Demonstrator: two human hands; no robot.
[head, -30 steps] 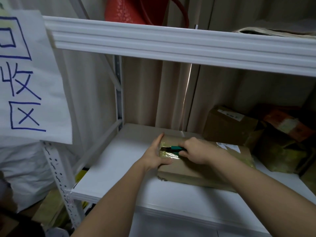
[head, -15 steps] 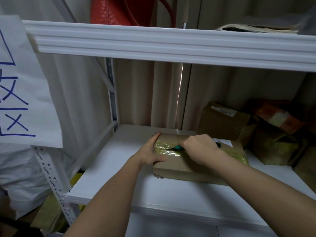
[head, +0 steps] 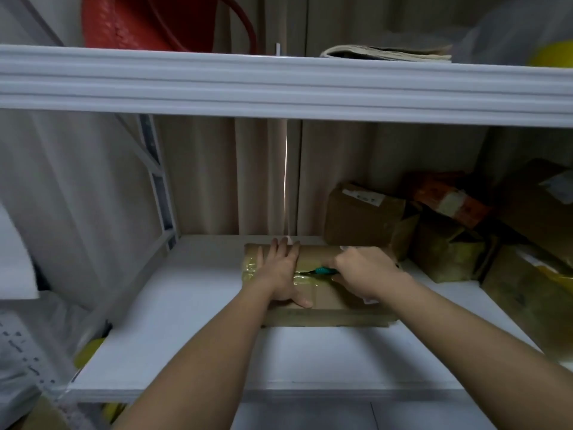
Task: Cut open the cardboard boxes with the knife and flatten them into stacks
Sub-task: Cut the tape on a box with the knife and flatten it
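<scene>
Box lies flat on shelf. Left hand presses it w/ straight fingers, so it cannot slide. Right hand grips knife on the tape seam; blade tip prob. in tape, not clear.

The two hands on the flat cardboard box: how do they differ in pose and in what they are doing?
The left hand lies flat, fingers straight, pressing down on the cardboard box; the right hand is curled in a fist. The left hand holds nothing; the right hand grips the green-handled knife. The left hand covers the box's left part, the right hand its right part. Both rest over the yellowish tape seam on the box top.
</scene>
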